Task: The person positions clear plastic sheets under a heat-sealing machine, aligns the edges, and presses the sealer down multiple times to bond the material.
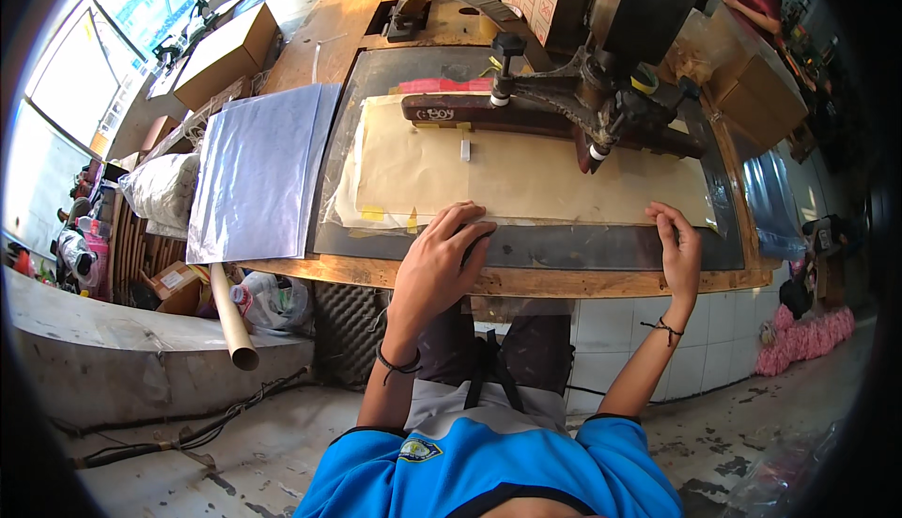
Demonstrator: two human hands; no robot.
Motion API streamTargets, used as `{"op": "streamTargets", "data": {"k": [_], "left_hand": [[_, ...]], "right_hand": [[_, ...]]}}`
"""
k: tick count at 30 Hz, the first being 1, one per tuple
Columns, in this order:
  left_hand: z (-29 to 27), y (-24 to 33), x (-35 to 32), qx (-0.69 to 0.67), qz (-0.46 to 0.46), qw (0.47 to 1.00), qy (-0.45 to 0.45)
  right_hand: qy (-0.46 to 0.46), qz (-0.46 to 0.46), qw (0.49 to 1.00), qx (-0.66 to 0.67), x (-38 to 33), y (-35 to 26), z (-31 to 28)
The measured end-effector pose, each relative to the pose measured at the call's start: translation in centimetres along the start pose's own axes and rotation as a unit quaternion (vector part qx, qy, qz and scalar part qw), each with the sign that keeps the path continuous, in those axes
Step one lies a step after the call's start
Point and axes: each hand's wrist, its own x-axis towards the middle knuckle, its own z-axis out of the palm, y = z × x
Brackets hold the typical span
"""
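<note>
A clear plastic sheet or bag [526, 175] lies flat over a tan paper-covered pad on the dark bed [564, 247] of a bench press machine. My left hand [442, 260] rests palm-down on the sheet's near edge, fingers spread. My right hand [678, 250] presses the near right edge, fingers pointing away from me. Above the sheet's far side hangs the machine's dark red bar [526, 116] with a black lever arm [573, 95]. Whether either hand pinches the film is not visible.
A stack of clear plastic sheets [256, 172] lies on the wooden bench at left. A cardboard box [225, 53] stands at far left, more boxes [761, 95] at right. A cardboard tube [232, 319] leans under the bench. Another person's arm [752, 11] shows at top right.
</note>
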Motion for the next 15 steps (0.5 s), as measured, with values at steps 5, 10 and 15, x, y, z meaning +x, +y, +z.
{"op": "streamTargets", "data": {"k": [5, 10, 15], "left_hand": [[0.08, 0.02, 0.08, -0.003, -0.01, 1.0, 0.001], [0.15, 0.0, 0.07, -0.006, -0.015, 1.0, 0.004], [0.13, 0.1, 0.12, -0.011, -0.018, 1.0, 0.007]], "right_hand": [[0.003, 0.001, 1.0, -0.006, -0.09, -0.15, 0.0], [-0.006, -0.002, 1.0, -0.012, -0.05, -0.17, -0.14], [-0.017, -0.005, 1.0, -0.011, -0.09, -0.41, -0.23]]}}
